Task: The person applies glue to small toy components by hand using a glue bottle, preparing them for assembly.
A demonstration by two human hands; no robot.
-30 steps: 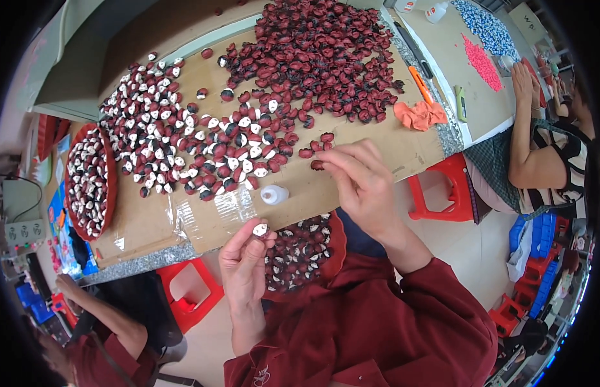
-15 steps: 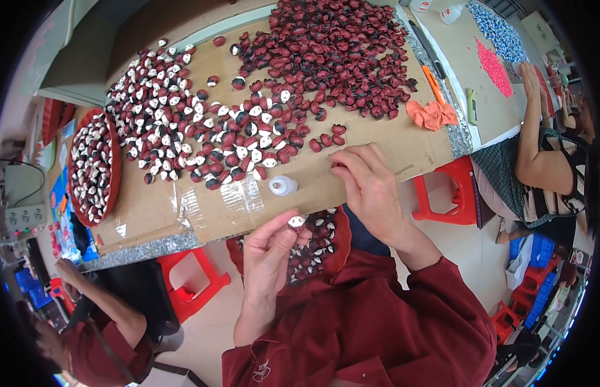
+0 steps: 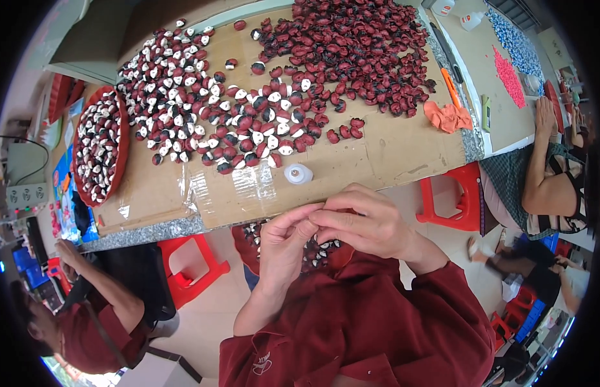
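Observation:
My left hand (image 3: 284, 242) and my right hand (image 3: 371, 222) meet fingertip to fingertip over my lap, just off the table's near edge. Both are closed in a pinch. The fingers hide the small white-faced piece and the small dark red shell seen in them earlier. Below them a red tray (image 3: 244, 253) holds dark red, black and white pieces. A white squeeze bottle (image 3: 298, 173) stands on the cardboard beyond my hands. Farther off lie many white-faced pieces (image 3: 174, 97), a heap of dark red shells (image 3: 364, 51) and a few loose shells (image 3: 344, 133).
A red basket (image 3: 122, 148) of white-faced pieces stands at the left. An orange cloth (image 3: 447, 116), an orange-handled tool (image 3: 450, 87) and a green cutter (image 3: 485, 113) lie at the right. Red stools (image 3: 206, 261) stand beneath the table edge. Co-workers sit on both sides.
My right hand has come down from the loose shells to my left hand, and their fingertips now meet. The white-faced piece is now covered by fingers. The view has shifted slightly.

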